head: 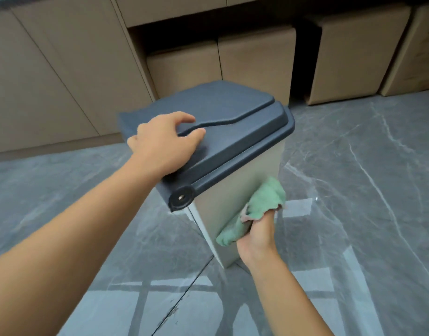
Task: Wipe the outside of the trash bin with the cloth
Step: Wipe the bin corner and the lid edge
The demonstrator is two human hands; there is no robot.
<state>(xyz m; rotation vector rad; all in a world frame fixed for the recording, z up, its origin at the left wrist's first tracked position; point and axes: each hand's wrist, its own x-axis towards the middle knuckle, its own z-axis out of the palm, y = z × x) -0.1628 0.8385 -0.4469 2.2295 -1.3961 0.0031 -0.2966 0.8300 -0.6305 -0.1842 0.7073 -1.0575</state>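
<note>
A pale grey trash bin point(235, 187) with a dark blue-grey lid point(232, 112) stands on the floor in the middle of the view, its lid down. My left hand point(165, 144) lies flat on the near left part of the lid, fingers curled over a raised ridge. My right hand point(259, 236) grips a bunched green cloth point(259, 204) and presses it against the bin's right side wall, about halfway down. Part of the cloth hangs below my fingers against the wall.
The floor point(354, 190) is glossy grey marble-look tile with window reflections. Tan cabinet doors point(51, 69) line the back left. Several brown cardboard boxes point(252, 61) sit in an open recess behind the bin.
</note>
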